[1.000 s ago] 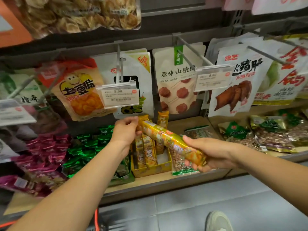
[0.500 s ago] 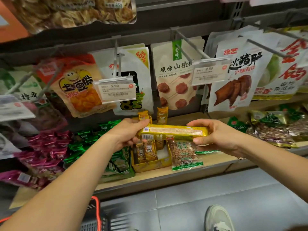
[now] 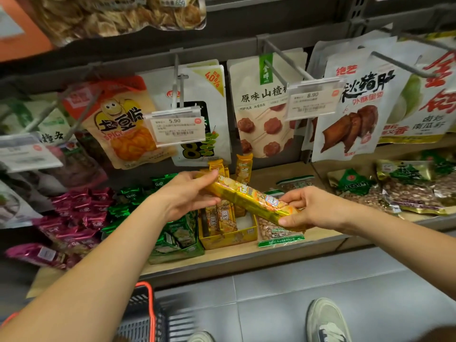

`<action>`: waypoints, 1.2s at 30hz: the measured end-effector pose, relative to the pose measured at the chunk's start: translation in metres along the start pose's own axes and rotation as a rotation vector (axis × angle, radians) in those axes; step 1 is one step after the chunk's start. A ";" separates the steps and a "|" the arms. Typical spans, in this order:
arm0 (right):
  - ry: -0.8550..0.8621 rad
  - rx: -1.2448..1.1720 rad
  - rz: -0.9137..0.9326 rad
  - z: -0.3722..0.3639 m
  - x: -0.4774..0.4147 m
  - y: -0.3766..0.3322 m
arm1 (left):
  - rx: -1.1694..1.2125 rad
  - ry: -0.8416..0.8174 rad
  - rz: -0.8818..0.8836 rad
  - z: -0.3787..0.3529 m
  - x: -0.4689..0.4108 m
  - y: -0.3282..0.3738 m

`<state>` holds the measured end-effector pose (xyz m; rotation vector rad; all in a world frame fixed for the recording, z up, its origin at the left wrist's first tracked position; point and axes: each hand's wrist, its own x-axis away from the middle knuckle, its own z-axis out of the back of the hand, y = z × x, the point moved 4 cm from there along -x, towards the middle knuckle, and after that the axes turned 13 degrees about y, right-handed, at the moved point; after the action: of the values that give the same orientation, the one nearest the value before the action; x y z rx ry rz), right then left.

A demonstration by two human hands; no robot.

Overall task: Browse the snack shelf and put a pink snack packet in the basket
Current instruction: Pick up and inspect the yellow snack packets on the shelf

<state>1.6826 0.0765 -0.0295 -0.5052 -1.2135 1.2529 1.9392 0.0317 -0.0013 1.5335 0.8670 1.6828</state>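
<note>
Both my hands hold a long yellow snack packet [image 3: 249,196] in front of the shelf. My left hand [image 3: 187,192] grips its upper left end and my right hand [image 3: 313,208] grips its lower right end, so it slants down to the right. Several pink snack packets [image 3: 74,215] lie piled on the wooden shelf at the left, apart from both hands. The basket [image 3: 145,314], dark mesh with a red rim, hangs under my left forearm at the bottom edge.
Green packets [image 3: 172,233] and a yellow display box [image 3: 229,238] sit under my hands. A peanut bag [image 3: 276,233] lies right of the box. Hanging pouches and price tags [image 3: 176,125] on metal hooks project above. My shoes [image 3: 325,319] stand on grey tiles.
The yellow packet went from level to slanting down to the right again. My right hand dropped lower while my left stayed at the upper end. The basket shows more.
</note>
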 end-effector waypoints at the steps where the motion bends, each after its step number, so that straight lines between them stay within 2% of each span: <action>1: 0.037 0.046 0.024 -0.001 0.000 -0.001 | -0.007 0.021 -0.015 0.000 -0.001 0.000; 5: 0.078 0.142 0.096 -0.005 -0.003 -0.005 | 0.016 0.095 -0.093 -0.001 -0.003 0.001; 10: -0.015 0.186 0.074 -0.013 -0.007 -0.002 | -0.019 0.089 -0.171 -0.011 0.001 0.004; 14: -0.017 0.087 0.122 -0.021 -0.011 -0.015 | -0.077 -0.060 -0.208 -0.038 0.012 0.002; 17: 0.047 0.004 0.190 -0.026 -0.016 -0.025 | -0.061 -0.189 -0.218 -0.060 0.016 0.000; 19: 0.089 0.067 0.250 -0.023 -0.018 -0.030 | -0.030 -0.182 -0.229 -0.063 0.011 0.003; 21: 0.138 0.106 0.282 -0.015 -0.019 -0.033 | -0.174 0.015 -0.380 -0.057 -0.002 0.011; 23: 0.174 -0.001 0.267 -0.006 -0.020 -0.033 | -0.501 0.299 -0.618 -0.053 -0.015 0.020; 24: 0.199 -0.065 0.255 -0.002 -0.020 -0.034 | -0.639 0.358 -0.710 -0.058 -0.020 0.022; 27: 0.273 -0.178 0.234 0.007 -0.022 -0.033 | -0.925 0.291 -0.838 -0.083 -0.037 0.021; 30: 0.334 -0.172 0.257 0.015 -0.023 -0.031 | -1.121 0.270 -0.814 -0.096 -0.052 0.014; 33: 0.424 -0.108 0.306 0.027 -0.023 -0.032 | -1.197 0.308 -0.817 -0.091 -0.057 0.009; 36: 0.464 -0.110 0.308 0.037 -0.027 -0.036 | -1.153 0.305 -0.795 -0.076 -0.054 0.008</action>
<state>1.6700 0.0297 0.0027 -1.0324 -0.8318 1.2361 1.8663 -0.0197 -0.0290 0.1098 0.3763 1.3532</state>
